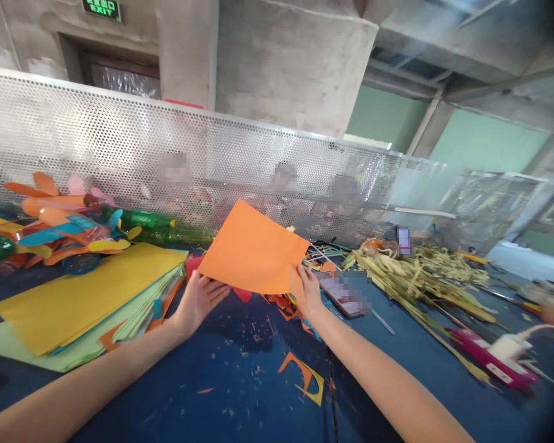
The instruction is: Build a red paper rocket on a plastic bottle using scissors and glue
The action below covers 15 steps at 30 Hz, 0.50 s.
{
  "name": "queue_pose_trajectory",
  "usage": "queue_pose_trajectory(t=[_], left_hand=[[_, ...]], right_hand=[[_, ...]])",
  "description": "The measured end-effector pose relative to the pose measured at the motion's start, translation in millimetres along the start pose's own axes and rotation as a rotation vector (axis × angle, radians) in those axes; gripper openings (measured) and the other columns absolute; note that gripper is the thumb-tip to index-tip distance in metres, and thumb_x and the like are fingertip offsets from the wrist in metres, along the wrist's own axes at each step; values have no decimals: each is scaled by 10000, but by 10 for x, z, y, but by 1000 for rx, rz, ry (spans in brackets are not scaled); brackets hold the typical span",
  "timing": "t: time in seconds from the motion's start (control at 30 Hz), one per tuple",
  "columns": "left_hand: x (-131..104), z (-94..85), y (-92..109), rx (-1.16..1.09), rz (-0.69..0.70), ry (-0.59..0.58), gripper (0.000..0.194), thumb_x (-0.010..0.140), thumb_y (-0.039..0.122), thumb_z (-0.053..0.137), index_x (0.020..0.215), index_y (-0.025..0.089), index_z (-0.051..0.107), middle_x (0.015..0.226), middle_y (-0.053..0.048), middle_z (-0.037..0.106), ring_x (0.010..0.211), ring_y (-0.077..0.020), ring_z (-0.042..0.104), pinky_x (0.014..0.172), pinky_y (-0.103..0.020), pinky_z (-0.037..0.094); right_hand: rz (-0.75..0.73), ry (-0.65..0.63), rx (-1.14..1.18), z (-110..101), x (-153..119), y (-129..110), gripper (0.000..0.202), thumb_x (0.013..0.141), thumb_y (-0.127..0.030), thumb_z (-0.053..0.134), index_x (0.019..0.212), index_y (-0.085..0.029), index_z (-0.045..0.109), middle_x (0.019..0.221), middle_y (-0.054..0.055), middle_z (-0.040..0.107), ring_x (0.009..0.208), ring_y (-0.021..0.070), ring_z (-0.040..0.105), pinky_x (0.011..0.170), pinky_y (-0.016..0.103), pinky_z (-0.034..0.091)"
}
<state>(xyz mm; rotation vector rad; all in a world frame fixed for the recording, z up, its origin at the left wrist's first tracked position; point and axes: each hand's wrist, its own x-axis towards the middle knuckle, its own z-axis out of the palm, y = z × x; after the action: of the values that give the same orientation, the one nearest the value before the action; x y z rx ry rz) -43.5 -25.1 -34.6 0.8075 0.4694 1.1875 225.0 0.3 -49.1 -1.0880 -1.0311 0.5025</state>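
A sheet of orange paper [253, 249] is held up in front of me above the blue table, tilted, with one corner pointing upward. My left hand [197, 303] holds its lower left corner, the fingers reaching under the edge. At the lower right edge, my right hand [308, 289] grips the sheet, and the paper bends a little there. Behind and beneath it lie orange and red paper scraps [284, 304], partly covered. Left of my left hand is a stack of coloured paper with a yellow sheet [96, 289] on top.
Paper models with propellers [69, 227] and green bottles [152, 220] stand at the back left. A phone [346, 294] lies right of the sheet, near dried husks [410, 271]. A pink power strip [493, 360] with a plugged-in charger sits at right. A perforated metal screen [258, 147] runs behind.
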Motion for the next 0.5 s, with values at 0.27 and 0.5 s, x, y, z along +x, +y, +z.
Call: queue_pose_trajectory(t=[0.27,0.5], left_hand=[[-133,-30,-190,254,-36,-93,573,711,335,687,1228,176,496,1252,-105,536,1211,-279,424,1039,-384,320],[-113,18,-186,158,-150,49,651,661,202,729,1258,216,470,1249,-108,536,1157,-293,482,986,-410,389]], right_hand=[[59,-92,25,207,-217,-8,371,753,-532,495,820,-174,566,798,57,645,727,206,599,635,305,480],[17,-200,-37,266,-283,4,291,784,-455,505,849,-184,589,874,52,637,840,217,575,753,319,447]])
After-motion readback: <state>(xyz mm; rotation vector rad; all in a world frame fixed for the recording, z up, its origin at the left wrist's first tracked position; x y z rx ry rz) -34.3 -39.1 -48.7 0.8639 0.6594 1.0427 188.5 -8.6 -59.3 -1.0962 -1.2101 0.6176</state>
